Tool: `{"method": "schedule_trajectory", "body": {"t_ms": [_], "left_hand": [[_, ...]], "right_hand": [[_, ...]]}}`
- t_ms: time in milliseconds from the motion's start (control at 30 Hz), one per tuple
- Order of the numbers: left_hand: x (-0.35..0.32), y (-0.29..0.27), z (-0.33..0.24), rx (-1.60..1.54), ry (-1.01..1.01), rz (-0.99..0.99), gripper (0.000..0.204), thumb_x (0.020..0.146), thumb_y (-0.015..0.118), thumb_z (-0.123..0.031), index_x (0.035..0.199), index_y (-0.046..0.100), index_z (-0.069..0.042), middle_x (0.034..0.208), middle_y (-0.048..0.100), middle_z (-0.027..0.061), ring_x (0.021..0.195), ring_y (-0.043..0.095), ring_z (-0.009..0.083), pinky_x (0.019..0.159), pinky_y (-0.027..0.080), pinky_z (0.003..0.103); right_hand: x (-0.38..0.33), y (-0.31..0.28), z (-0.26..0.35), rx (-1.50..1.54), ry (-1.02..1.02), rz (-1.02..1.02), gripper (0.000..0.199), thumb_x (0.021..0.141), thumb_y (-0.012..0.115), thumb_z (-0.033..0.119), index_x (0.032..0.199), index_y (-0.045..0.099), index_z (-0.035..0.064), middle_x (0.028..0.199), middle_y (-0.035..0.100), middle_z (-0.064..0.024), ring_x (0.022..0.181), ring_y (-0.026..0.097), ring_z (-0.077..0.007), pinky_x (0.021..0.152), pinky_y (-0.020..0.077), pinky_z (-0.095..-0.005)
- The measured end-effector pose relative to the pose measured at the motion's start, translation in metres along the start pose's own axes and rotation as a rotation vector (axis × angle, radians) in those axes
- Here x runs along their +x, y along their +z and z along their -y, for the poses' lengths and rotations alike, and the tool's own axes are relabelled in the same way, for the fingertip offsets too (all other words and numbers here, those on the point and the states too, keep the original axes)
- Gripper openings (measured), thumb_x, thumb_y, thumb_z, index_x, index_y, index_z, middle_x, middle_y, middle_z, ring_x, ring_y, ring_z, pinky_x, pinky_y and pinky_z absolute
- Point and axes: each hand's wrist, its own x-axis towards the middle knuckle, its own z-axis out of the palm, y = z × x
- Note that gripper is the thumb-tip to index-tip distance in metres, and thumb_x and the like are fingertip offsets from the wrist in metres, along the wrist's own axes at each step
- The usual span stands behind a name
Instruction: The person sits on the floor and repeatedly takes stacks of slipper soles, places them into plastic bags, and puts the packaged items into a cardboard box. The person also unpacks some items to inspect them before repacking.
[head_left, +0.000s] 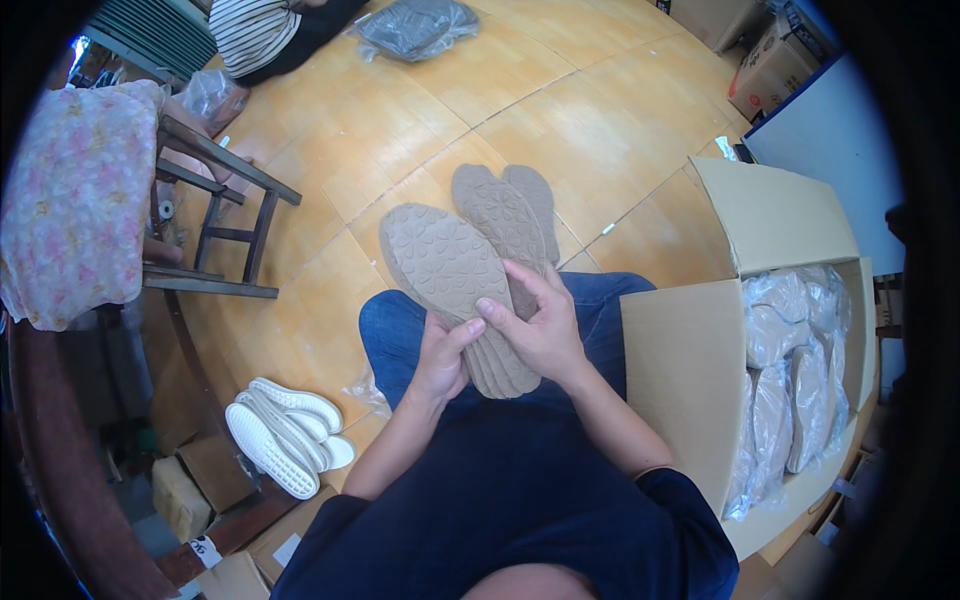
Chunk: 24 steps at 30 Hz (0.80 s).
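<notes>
I hold a fan of tan shoe soles point(470, 255) with a flower tread pattern over my lap. My left hand point(442, 358) grips the heel ends from below, thumb on the front sole point(440, 262). My right hand point(540, 325) wraps around the stack from the right, fingers pressing on the soles behind point(510, 215). My legs in blue jeans point(395, 330) are under them.
An open cardboard box point(680, 380) at my right holds soles wrapped in clear plastic bags point(790, 390). White soles point(285, 430) lie on the floor at lower left. A wooden chair point(215, 215) with a floral cushion stands left. Another person in a striped top point(255, 30) sits far off.
</notes>
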Motion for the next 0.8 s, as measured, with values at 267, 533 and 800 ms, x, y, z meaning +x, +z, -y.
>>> {"method": "schedule_trajectory", "body": {"t_ms": [267,533,800], "left_hand": [[-0.008,-0.003,-0.008,-0.086,-0.023,0.072,0.061,0.087,0.067,-0.011,0.138,0.037,-0.002,0.130,0.055,0.0128,0.118,0.057,0.0238,0.100,0.047,0.039],[-0.006,0.007,-0.015,0.025,-0.035,0.082,0.068,0.085,0.069,-0.025,0.140,0.036,-0.001,0.130,0.054,0.0227,0.097,0.066,0.0266,0.083,0.057,0.040],[-0.002,0.009,-0.018,-0.022,-0.027,0.121,0.074,0.077,0.068,-0.030,0.138,0.039,0.001,0.125,0.057,0.0209,0.091,0.066,0.0244,0.079,0.057,0.034]], "right_hand": [[-0.002,0.002,0.004,0.495,0.211,-0.031,0.034,0.090,0.068,0.012,0.115,0.049,0.0004,0.114,0.057,-0.0116,0.105,0.057,-0.0152,0.090,0.0473,-0.0305],[0.014,-0.029,0.010,0.601,0.083,-0.300,0.034,0.098,0.054,0.007,0.125,0.036,0.0001,0.124,0.052,-0.0127,0.113,0.051,-0.0131,0.096,0.0430,-0.0294],[0.011,-0.039,0.018,0.671,0.118,-0.287,0.037,0.102,0.042,0.010,0.136,0.031,0.0015,0.128,0.050,-0.0124,0.112,0.052,-0.0150,0.097,0.0436,-0.0309]]}}
